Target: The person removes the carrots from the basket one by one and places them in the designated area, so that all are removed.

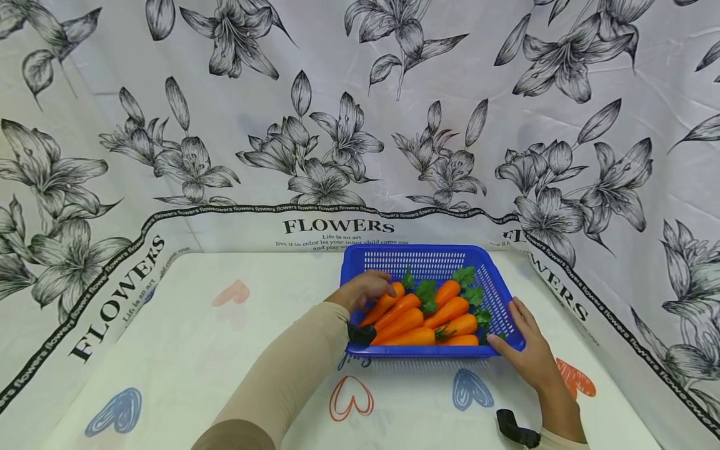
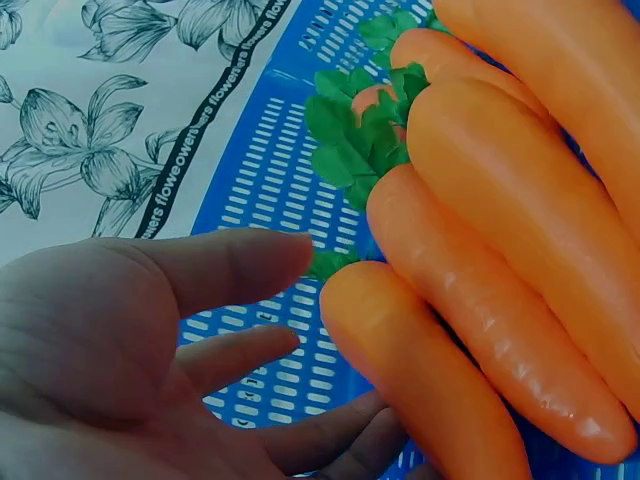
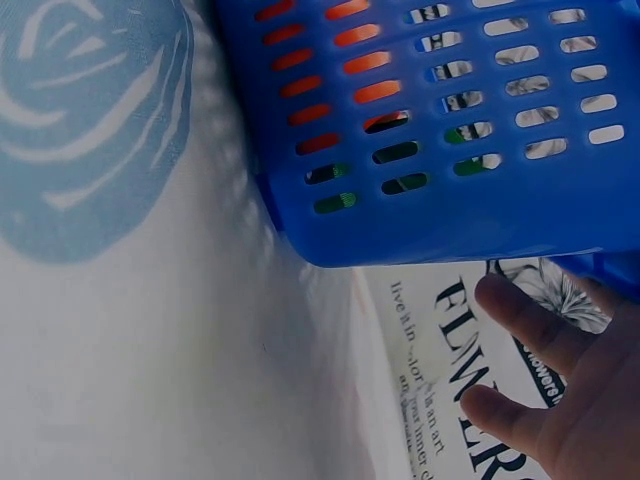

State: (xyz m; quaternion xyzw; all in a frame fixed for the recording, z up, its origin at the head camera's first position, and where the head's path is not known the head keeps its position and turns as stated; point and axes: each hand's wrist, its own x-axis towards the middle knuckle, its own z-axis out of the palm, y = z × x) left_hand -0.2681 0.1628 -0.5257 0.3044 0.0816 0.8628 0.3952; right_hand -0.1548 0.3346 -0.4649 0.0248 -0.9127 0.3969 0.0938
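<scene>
A blue plastic basket (image 1: 416, 351) with slotted walls holds several orange carrots (image 1: 406, 324) with green leafy tops, lying side by side. My left hand (image 1: 364, 291) reaches over the basket's left side to the leftmost carrot (image 2: 420, 365). In the left wrist view its thumb (image 2: 235, 268) and fingers are spread beside that carrot's thick end, and some fingertips pass behind it. My right hand (image 1: 529, 350) is at the basket's right front corner, thumb near the rim and fingers along the outer side. The right wrist view shows its extended fingers (image 3: 530, 325) by the basket wall (image 3: 450, 225).
The basket stands on a white tablecloth (image 1: 225, 350) printed with red and blue hearts. Behind and at both sides hangs a white cloth (image 1: 270, 87) with black flower drawings and lettering. Black wrist-camera mounts (image 1: 512, 428) are on both wrists.
</scene>
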